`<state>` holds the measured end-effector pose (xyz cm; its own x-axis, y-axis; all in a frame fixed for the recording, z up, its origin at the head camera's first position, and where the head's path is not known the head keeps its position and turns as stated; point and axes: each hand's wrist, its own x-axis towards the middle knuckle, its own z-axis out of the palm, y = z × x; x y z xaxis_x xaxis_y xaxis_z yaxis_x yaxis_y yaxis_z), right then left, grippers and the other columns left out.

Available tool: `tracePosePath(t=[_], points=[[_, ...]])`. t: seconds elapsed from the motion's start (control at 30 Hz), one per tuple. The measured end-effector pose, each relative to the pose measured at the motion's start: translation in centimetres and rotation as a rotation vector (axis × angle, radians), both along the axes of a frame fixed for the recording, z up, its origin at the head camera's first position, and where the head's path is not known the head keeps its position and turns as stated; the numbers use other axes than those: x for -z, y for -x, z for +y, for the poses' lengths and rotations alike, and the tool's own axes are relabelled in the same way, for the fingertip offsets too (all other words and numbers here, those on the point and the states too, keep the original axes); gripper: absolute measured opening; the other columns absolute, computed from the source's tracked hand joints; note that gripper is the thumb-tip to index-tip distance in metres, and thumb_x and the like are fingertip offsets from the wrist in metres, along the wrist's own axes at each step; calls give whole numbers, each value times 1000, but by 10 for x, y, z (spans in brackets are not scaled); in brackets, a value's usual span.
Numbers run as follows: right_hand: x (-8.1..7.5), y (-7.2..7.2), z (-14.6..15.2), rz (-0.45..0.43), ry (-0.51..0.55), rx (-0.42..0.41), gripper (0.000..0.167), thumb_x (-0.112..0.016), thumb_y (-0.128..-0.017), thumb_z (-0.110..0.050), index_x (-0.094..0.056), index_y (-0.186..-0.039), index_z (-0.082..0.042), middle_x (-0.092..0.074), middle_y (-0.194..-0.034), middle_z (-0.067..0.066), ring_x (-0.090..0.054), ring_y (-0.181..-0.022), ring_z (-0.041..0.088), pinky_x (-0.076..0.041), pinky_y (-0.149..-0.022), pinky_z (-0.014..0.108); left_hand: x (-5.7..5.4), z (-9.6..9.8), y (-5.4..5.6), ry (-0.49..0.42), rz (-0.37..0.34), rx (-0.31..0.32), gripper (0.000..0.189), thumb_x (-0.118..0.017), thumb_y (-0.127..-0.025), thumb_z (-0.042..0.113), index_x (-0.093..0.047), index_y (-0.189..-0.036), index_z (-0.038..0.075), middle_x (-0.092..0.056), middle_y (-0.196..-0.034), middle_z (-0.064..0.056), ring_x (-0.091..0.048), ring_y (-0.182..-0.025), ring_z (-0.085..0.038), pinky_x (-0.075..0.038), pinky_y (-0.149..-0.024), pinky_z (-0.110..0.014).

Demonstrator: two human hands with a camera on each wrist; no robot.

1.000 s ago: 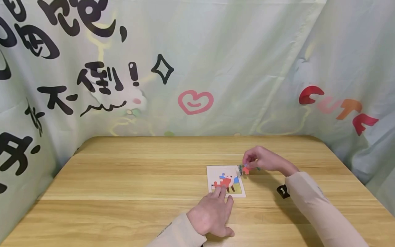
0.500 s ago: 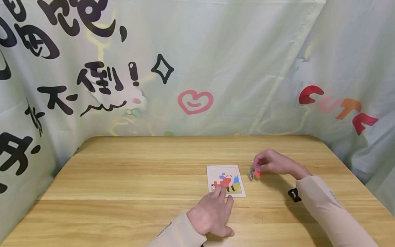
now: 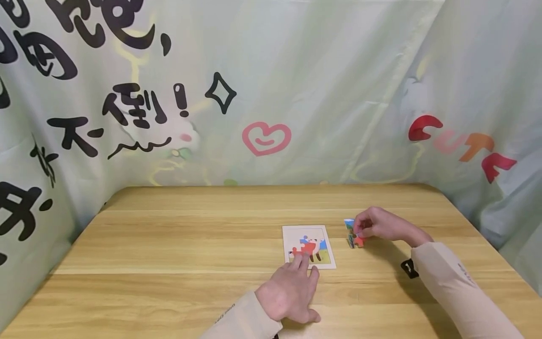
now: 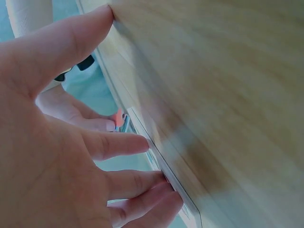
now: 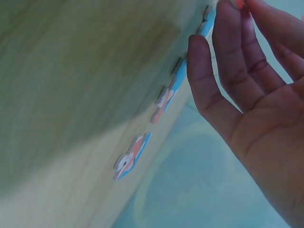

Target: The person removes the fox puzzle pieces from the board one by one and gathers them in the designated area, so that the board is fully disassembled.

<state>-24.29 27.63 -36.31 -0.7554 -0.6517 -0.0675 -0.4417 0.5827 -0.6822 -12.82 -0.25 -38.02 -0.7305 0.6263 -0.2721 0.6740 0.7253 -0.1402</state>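
A white-framed puzzle board (image 3: 289,235) lies on the wooden table, partly filled with a picture of an animal in red, blue and brown. My left hand (image 3: 288,292) rests its outstretched fingertips on the board's near edge. To the right of the board, my right hand (image 3: 378,225) pinches a red puzzle piece (image 3: 359,241) between thumb and finger, low over the tabletop. Small puzzle pieces show beside it: a blue one (image 3: 349,223) behind and a darker one (image 3: 350,241) on its left. In the right wrist view, only a sliver of the pinched piece appears.
Several puzzle pieces, one with an eye (image 5: 132,157), lie on the table (image 3: 178,245) in the right wrist view. A printed curtain (image 3: 330,94) hangs behind and beside the table. A black clip-like thing (image 3: 409,269) shows by the right sleeve.
My right hand has moved rightward from the board's far right corner, with the red puzzle piece still pinched. The blue piece beside it has come into view. My left hand stays on the board.
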Motion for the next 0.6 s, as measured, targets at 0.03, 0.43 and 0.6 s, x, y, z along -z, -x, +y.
tracePosePath(t=[0.03, 0.43, 0.6], points=[[1, 0, 0, -6, -1, 3, 15, -67, -88, 9, -69, -82, -4, -64, -78, -4, -50, -70, 7, -44, -64, 25, 0, 0, 0, -2, 0, -1, 89, -65, -83, 73, -47, -148, 15, -38, -157, -11, -33, -140, -19, -42, -103, -24], [10, 2, 5, -46, -22, 46, 11, -68, -86, 11, -64, -83, 1, -64, -80, -1, -54, -70, 8, -47, -64, 24, 1, -1, 0, -8, 8, 9, 89, -65, -83, 73, -48, -148, 14, -39, -156, -12, -34, -139, -19, -42, -102, -24], [10, 4, 6, -48, -20, 47, 12, -68, -86, 11, -63, -82, 1, -64, -79, 0, -53, -68, 9, -47, -62, 25, 1, -1, 1, -6, 9, 12, 89, -65, -83, 73, -48, -148, 15, -39, -156, -12, -34, -139, -19, -42, -102, -24]])
